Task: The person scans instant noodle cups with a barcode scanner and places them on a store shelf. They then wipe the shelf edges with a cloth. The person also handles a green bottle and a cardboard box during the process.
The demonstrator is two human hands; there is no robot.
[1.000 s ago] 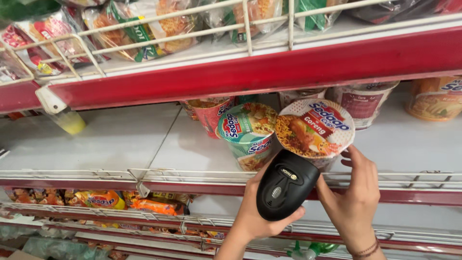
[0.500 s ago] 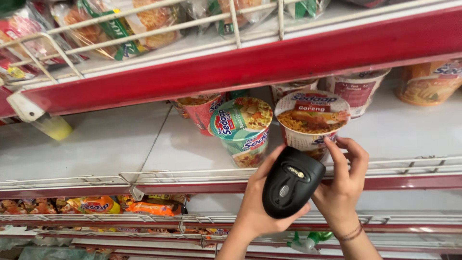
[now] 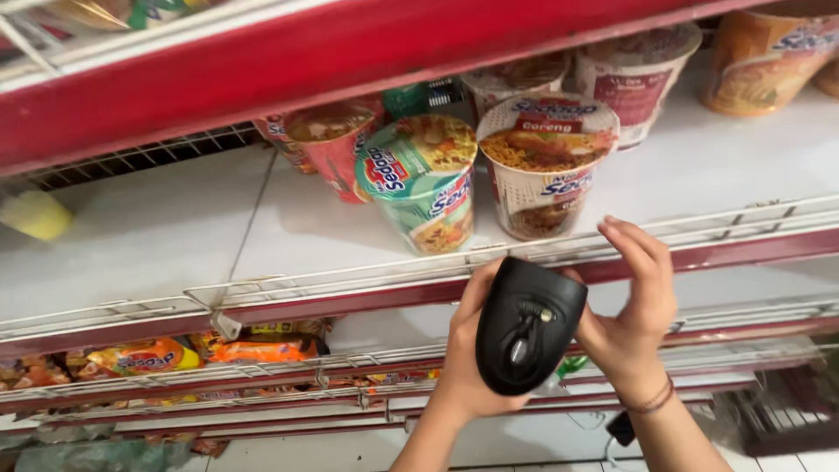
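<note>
Below the white shelf [image 3: 175, 236] with its red front rail, the left hand [image 3: 468, 367] is clenched around a black oval handheld scanner [image 3: 529, 323], and the right hand [image 3: 634, 306] hangs released, fingers spread, at 3 o'clock of the scanner and clear of the cups. Judged step: scanning stocked goods, the scanner aimed at 12 o'clock toward a white round noodle cup with a red-and-blue label [image 3: 546, 162]; the next move likely calls for a steady aim at its code. Beside it at 9 o'clock leans a green cup [image 3: 419, 179], a red cup [image 3: 336, 144] behind; orange packets [image 3: 262, 348] lie on the lower shelf at 8 o'clock.
</note>
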